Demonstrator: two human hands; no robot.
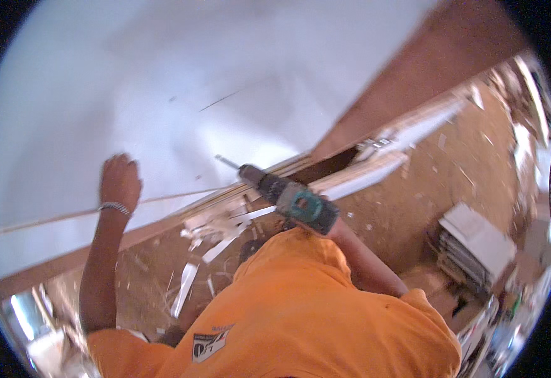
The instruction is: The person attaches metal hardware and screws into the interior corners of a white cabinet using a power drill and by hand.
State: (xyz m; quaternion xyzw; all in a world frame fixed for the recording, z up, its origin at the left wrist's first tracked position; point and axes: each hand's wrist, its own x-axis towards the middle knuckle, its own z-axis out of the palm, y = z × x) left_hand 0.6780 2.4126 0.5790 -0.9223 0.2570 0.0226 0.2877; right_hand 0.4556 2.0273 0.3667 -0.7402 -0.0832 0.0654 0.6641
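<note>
My right hand [327,229] is wrapped around the grip of a teal and black cordless drill [300,205], whose body covers most of the fingers. A thin bit [226,162] sticks out of its chuck, pointing left and away from me over a large white panel [155,94]. Over the panel's near part, my left hand [121,179] is curled closed, with a bracelet at the wrist. Whatever its fingers may hold is hidden. A thin dark sliver or line [219,101] shows on the white surface beyond the bit.
A reddish-brown board [423,72] slants along the panel's right side. Layered white-faced strips [363,178] lie at its near edge, around a dark gap. Offcuts [220,223] and shavings litter the brown ground. Flat pieces are stacked [477,239] at the right, near more clutter.
</note>
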